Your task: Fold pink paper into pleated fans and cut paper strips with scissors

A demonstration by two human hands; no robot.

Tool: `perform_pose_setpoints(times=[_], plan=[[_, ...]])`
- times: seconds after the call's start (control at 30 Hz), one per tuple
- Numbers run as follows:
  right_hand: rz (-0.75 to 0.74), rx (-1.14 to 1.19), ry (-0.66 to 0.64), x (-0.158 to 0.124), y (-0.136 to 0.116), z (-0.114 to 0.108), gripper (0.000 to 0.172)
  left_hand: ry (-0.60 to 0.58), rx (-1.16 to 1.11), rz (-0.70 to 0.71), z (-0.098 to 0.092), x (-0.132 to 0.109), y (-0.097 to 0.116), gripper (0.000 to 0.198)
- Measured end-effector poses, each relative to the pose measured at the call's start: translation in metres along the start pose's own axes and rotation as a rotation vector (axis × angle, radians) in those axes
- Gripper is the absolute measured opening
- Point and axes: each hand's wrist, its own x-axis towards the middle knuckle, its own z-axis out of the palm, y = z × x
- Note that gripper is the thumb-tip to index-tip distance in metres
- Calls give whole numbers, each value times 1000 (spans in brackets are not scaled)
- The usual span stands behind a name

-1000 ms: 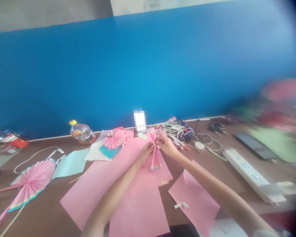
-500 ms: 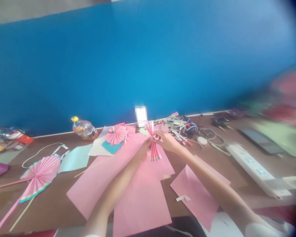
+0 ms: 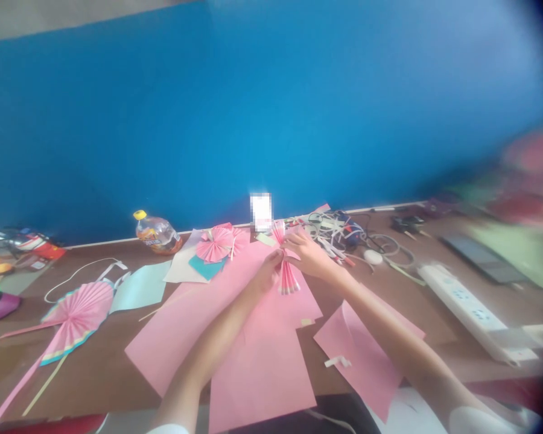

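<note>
A pleated pink paper fan (image 3: 289, 282) stands between my hands, pinched at its middle, with folds flaring out above and below. My left hand (image 3: 268, 270) is closed on the fan's waist from the left. From the right, my right hand (image 3: 306, 248) has its fingers bent over the same waist; the fingertips are partly hidden behind the folds. Beneath both hands lie large sheets of pink paper (image 3: 257, 374). Finished-looking pink paper rosettes (image 3: 213, 244) rest just behind, on a teal piece of paper (image 3: 206, 268).
At left lies a larger pink fan (image 3: 76, 313) with paper strips, beside a pale blue sheet (image 3: 140, 286). A yellow-capped bottle (image 3: 158, 234) stands behind. To the right are tangled cables (image 3: 339, 232), a white power strip (image 3: 466, 307), a phone-like dark slab (image 3: 482, 258) and another pink sheet (image 3: 362, 361).
My right hand has shifted slightly over the fan's waist, its fingers now bent further across it. The fan's lower end has swung a little to the right.
</note>
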Motion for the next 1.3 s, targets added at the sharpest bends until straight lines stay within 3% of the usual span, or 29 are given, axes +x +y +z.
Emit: perform_pose_setpoints(times=[0.2,0.5,0.7,1.07,1.17,1.3], plan=[[33,47,-59,-4,8,-4,35,-5,-39,-42,0,0,2,38],[18,86,-42,-3,0,-5,65,-29,-20,-54,-6,0,1,31],[0,173,-89,-2,-6,-3,62,-124,5,-45,-10,1,-3,32],[83,241,-137,-3,-3,-6,72,-53,5,-75,0,-3,0,31],[95,308,-133,-4,1,-14,67,5,55,-31,1,2,11,31],[191,244,-105,-6,15,-21,50,83,216,56,-11,11,50,33]])
